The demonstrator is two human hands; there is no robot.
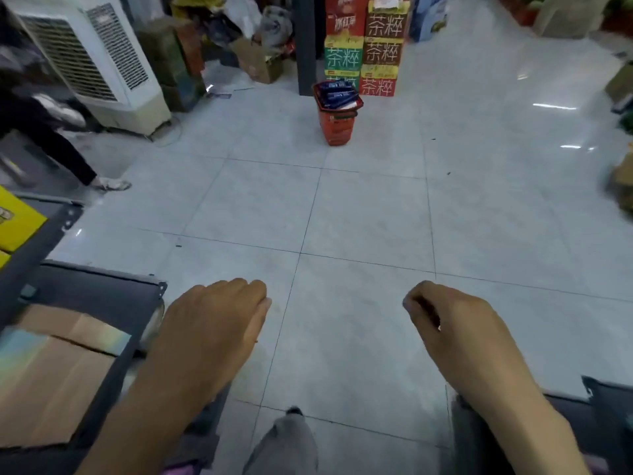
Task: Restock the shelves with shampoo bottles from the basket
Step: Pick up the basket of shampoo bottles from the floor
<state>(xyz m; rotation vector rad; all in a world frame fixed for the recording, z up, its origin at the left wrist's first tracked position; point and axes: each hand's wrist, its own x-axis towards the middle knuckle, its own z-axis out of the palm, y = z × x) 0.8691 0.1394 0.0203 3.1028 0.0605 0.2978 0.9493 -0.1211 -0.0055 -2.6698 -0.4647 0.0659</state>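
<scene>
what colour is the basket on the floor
Orange-red, basket with dark blue packs inside; seen in the head view.

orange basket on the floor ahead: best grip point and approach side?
Probably the top rim or handle of the orange basket, taken from above on its near side. It stands upright on the tile floor, with dark blue packs sticking out the top and stacked cartons close behind. The handle itself is too blurred to place. Both hands are empty.

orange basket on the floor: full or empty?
Not empty. The orange basket stands upright by the stacked drink cartons, with dark blue packages sticking up past its rim. How full below, cannot tell.
</scene>
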